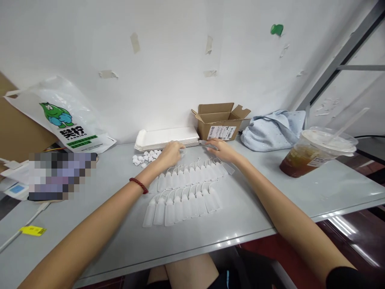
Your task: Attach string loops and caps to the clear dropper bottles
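Frosted, Glossy, Matt and Creased

We see smooth, frosted plastic in the translucent white bottle-shaped pieces (170, 212); the flat grey tabletop (240, 218) beneath looks smooth and glossy. The open brown rectangular box (221, 122) is matt cardboard. The rounded light-blue bundle (272, 130) is creased cloth; to us, the clear tapered cup (300, 158) looks like shiny plastic.

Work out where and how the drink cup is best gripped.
Probably around the body of the drink cup, below the lid, coming from the left, where bare table lies beside it. The body narrows toward its base, so a hand could wrap it, while the straw standing up from the lid makes the top awkward.
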Available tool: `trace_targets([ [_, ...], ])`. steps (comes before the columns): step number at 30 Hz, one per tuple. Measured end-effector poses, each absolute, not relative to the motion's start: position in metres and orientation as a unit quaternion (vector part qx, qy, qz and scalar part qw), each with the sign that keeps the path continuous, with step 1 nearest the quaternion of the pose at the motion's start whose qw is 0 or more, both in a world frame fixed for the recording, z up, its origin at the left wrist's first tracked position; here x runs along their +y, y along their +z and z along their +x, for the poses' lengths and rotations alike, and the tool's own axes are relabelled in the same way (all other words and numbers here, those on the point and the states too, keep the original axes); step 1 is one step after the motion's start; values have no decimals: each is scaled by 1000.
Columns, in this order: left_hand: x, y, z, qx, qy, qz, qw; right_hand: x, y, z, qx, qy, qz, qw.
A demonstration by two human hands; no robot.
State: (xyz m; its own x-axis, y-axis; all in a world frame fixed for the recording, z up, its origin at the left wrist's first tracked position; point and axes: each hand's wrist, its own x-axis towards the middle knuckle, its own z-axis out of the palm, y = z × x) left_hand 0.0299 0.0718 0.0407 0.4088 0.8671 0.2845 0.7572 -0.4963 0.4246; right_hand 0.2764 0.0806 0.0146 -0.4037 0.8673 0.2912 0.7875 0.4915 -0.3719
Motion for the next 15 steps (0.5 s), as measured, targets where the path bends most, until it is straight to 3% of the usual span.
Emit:
trace_targets([
  [6, 30, 45, 0, 438, 442, 779, 75, 81, 10, 274, -835, 95, -499, 215],
  [12, 8, 40, -10, 472, 519, 682, 206, 75, 17, 274, -832, 95, -501, 219],
  [15, 1, 46, -3, 468, 534, 652, 264, 64, 29, 274, -793, 90, -527, 293],
])
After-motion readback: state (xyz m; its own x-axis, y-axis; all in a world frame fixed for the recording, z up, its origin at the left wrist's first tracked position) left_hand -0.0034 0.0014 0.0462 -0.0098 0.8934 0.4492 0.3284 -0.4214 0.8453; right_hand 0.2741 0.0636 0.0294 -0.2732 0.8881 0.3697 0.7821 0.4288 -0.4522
